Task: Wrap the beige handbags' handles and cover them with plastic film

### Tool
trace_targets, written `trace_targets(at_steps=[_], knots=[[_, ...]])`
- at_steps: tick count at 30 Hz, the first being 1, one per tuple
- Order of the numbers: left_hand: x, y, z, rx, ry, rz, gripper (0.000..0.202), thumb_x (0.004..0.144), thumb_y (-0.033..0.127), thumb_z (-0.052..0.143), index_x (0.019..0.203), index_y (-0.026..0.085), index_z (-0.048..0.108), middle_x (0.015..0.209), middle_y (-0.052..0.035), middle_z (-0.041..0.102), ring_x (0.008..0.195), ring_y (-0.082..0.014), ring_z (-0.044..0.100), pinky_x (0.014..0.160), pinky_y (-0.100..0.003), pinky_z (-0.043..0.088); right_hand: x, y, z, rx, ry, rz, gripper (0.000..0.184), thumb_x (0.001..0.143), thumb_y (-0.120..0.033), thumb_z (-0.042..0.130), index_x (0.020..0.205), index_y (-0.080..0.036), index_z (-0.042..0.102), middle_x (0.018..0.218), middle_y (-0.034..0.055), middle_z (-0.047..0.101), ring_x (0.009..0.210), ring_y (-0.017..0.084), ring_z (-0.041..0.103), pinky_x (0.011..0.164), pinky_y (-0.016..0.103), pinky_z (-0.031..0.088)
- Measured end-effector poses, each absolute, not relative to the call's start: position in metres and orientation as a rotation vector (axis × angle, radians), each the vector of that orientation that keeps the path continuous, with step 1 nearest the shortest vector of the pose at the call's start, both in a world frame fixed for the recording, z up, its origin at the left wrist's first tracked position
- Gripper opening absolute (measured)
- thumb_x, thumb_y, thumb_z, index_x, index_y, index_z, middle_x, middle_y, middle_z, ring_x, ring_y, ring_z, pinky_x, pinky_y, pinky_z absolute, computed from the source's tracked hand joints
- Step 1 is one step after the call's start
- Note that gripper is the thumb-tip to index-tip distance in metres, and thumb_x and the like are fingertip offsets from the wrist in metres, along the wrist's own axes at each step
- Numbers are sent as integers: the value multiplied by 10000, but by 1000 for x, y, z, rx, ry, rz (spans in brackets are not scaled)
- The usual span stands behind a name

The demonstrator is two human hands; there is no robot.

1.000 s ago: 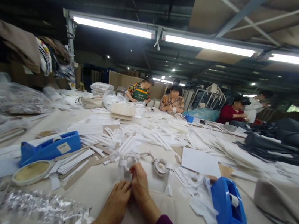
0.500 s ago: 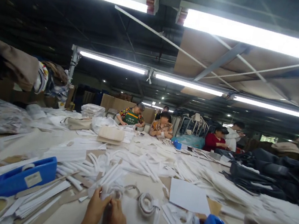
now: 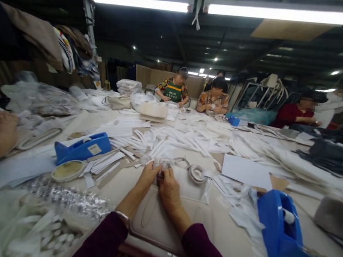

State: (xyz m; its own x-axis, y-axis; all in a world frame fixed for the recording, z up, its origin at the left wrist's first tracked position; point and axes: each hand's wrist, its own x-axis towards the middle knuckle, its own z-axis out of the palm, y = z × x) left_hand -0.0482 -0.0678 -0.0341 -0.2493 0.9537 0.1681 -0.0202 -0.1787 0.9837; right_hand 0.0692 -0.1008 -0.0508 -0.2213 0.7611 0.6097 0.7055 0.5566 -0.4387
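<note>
My left hand [image 3: 147, 176] and my right hand [image 3: 169, 185] meet at the middle of the table. Their fingers pinch a small pale coiled strap [image 3: 166, 162], partly hidden behind the fingertips. Just to the right lies a second coiled strap [image 3: 197, 174], in thin white wrapping. Under my forearms a flat beige handbag [image 3: 158, 228] lies near the table's front edge, with a curved handle outline on its face.
Blue tape dispensers stand left [image 3: 83, 148] and right [image 3: 284, 237]. White paper strips [image 3: 107, 166] and a white sheet [image 3: 246, 171] lie around. A bag of white rolls [image 3: 51, 231] is at front left. Another person's hands [image 3: 4, 132] are at far left; co-workers sit across the table.
The view has tipped downward, bringing my sleeves, the handbag and another person's hands at left into sight. My hands stay together at the coiled strap.
</note>
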Motion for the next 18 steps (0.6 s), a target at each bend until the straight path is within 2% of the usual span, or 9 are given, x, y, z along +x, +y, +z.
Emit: trace_targets(at_steps=[7,12,18], knots=[[-50,-71,-34,1279,1288,1492,384,645,440,722,858,145,600,773,-9,617,771,-176,571,742,-280,450,71,-103,-45,-1230,-1994,62,240,879,-30,429,970,-174,598,960,69,584,736,160,560,658,246,399],[-51,-73,-33,1310,1313,1504,335,665,415,714,816,141,597,768,-7,603,778,-171,556,777,-286,437,72,-107,-39,-1175,-2043,72,264,788,12,420,876,-176,582,910,67,575,808,186,538,700,261,397],[-51,-72,-37,1302,1293,1500,364,707,437,670,877,124,595,804,-34,634,781,-171,582,789,-297,466,75,-106,-40,-1074,-2136,57,297,708,31,419,838,-181,582,891,54,577,774,182,505,698,276,377]])
